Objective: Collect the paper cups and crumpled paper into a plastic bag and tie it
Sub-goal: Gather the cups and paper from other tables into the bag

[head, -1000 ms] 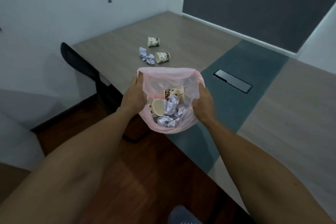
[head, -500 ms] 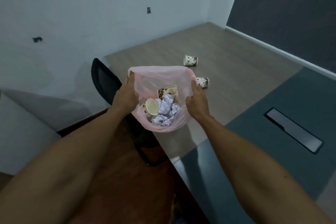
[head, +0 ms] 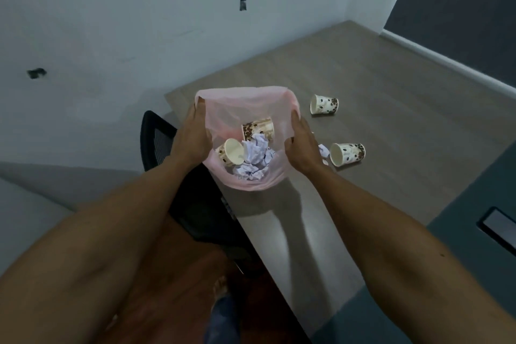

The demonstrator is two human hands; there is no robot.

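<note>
A pink plastic bag [head: 245,100] hangs open above the table's near-left corner. My left hand [head: 192,137] grips its left rim and my right hand [head: 303,145] grips its right rim. Inside lie two spotted paper cups [head: 258,128] and crumpled white paper [head: 255,153]. On the table to the right of the bag, one paper cup [head: 324,105] lies on its side farther back. A second cup [head: 347,153] lies nearer, beside a crumpled paper [head: 324,151] that my right hand partly hides.
The wooden table [head: 391,109] has a dark green strip [head: 474,204] on the right with a metal cable hatch [head: 499,227]. A black mesh chair [head: 159,139] stands at the table's left edge under the bag. A white wall rises behind.
The view has swung left and closer to the loose cups. The bag, held in both hands, now sits just left of them.
</note>
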